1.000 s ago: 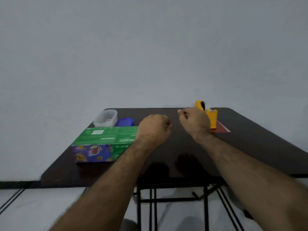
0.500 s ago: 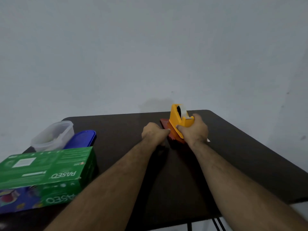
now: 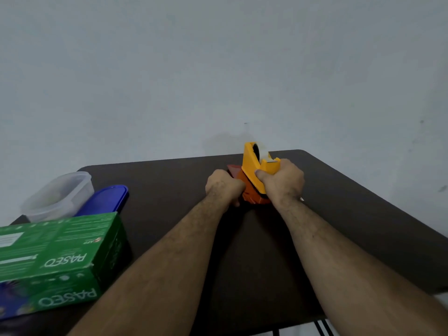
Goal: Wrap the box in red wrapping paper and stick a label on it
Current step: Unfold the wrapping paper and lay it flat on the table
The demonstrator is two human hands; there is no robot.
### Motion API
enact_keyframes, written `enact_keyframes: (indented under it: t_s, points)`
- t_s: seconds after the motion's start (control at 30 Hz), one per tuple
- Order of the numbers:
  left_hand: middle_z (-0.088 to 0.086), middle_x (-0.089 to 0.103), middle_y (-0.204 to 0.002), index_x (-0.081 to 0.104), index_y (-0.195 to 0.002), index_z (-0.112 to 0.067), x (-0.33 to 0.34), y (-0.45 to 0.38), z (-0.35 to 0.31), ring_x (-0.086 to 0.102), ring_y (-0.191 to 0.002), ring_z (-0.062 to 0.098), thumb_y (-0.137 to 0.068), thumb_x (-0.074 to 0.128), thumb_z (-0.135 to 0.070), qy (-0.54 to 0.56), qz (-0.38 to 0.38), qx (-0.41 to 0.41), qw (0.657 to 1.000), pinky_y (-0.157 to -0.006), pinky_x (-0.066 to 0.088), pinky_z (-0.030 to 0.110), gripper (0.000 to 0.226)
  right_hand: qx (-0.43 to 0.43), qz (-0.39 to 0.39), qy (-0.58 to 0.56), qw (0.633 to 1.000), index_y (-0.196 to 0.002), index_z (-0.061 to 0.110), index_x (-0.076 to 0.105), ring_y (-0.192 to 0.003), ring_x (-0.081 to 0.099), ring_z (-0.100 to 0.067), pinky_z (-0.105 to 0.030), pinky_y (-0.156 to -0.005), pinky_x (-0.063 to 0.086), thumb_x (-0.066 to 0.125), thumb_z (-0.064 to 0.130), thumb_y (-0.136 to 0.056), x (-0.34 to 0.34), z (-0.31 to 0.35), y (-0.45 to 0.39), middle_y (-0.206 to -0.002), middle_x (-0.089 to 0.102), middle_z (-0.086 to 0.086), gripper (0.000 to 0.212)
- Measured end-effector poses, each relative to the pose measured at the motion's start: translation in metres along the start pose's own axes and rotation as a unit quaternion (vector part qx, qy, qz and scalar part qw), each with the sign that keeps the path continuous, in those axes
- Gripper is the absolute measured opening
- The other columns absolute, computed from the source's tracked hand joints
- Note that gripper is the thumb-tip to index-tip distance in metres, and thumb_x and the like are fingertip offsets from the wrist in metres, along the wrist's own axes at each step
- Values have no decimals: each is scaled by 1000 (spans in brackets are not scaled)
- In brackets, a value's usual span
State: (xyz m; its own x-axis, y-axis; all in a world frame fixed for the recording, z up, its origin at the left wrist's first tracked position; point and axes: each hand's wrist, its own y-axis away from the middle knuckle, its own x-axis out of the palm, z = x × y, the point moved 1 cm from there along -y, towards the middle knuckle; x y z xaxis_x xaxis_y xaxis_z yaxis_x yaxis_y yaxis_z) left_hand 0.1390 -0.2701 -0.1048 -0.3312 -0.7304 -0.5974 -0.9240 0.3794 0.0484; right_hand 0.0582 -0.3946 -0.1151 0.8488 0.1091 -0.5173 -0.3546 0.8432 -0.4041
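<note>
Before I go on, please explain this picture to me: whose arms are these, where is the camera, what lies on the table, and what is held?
There is no machine here. The arms belong to a person who wears the camera on the head, so you look forward and down along them. The right hand grips a yellow tape dispenser, tilted above folded red paper. The left hand is curled at the paper's edge; whether it grips the paper I cannot tell. On the dark table, to the left, lie a green box, a clear plastic container and a blue lid.
</note>
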Motion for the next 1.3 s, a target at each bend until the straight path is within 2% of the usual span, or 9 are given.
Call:
enact_keyframes:
  t_s: [0.2, 0.33, 0.5, 0.7, 0.97, 1.1, 1.17, 1.2, 1.3]
  points:
    - [7, 75, -60, 77, -87, -7, -24, 11, 12, 76, -54, 21, -86, 73, -20, -10, -13, -10, 1000, -67, 68, 40, 13, 19, -25, -41, 999, -114, 17, 69, -100, 68, -26, -31, -74, 47, 87, 47, -81, -10, 3, 5, -106, 71, -3, 47]
    - [5, 76, -67, 77, -82, -9, -50, 22, 17, 74, -52, 20, -79, 70, -20, -66, -45, 4, 997, -52, 63, 31, 13, 38, -33, -44, 998, -117, 15, 69, -104, 69, -29, -32, -75, 47, 87, 44, -83, -18, 1, 7, -112, 72, -6, 49]
    - [5, 74, -62, 78, -77, -11, -82, 40, 20, 73, -51, 18, -77, 75, -30, -101, -74, 14, 992, -55, 61, 28, 19, 57, -24, -41, 997, -117, 12, 69, -105, 69, -31, -35, -75, 51, 88, 44, -81, -23, 1, 14, -112, 72, -9, 52]
    - [6, 75, -65, 78, -79, -8, -102, 59, 25, 73, -54, 18, -80, 74, -23, -98, -83, 17, 992, -57, 64, 30, 15, 41, -27, -38, 998, -117, 14, 68, -104, 70, -30, -41, -80, 58, 88, 47, -81, -21, 9, 26, -114, 73, -8, 53]
    - [8, 76, -68, 77, -84, -8, -113, 76, 23, 74, -55, 18, -86, 72, -18, -90, -83, 37, 992, -59, 65, 31, 12, 54, -2, -15, 998, -123, 13, 67, -111, 69, -33, -43, -84, 59, 90, 48, -79, -19, 7, 33, -121, 72, -10, 61]
    - [7, 75, -61, 78, -81, -7, -121, 83, 23, 76, -55, 21, -86, 70, -17, -69, -76, 51, 993, -62, 67, 36, 14, 46, 23, -9, 999, -137, 12, 58, -123, 65, -35, -46, -92, 57, 92, 51, -74, -21, 8, 39, -135, 67, -12, 81]
    - [8, 74, -59, 78, -81, -5, -126, 85, 23, 76, -55, 22, -87, 71, -14, -52, -69, 59, 995, -62, 68, 38, 13, 12, 2, -17, 1000, -152, 10, 45, -141, 52, -35, -48, -110, 50, 92, 53, -74, -22, 12, 44, -155, 53, -13, 101]
    - [8, 75, -61, 78, -82, -5, -128, 86, 23, 76, -56, 22, -88, 71, -13, -39, -65, 61, 995, -61, 68, 39, 12, -35, -18, -27, 999, -156, 8, 41, -148, 44, -33, -48, -119, 42, 89, 50, -79, -23, 17, 46, -161, 46, -13, 100]
    - [10, 76, -64, 78, -83, -6, -141, 90, 19, 76, -55, 24, -88, 70, -12, 9, -68, 76, 995, -55, 63, 34, 12, -212, -43, -93, 972, -136, 12, 65, -138, 53, -22, -45, -121, 38, 69, 41, -99, -31, 48, 60, -143, 64, -5, 47]
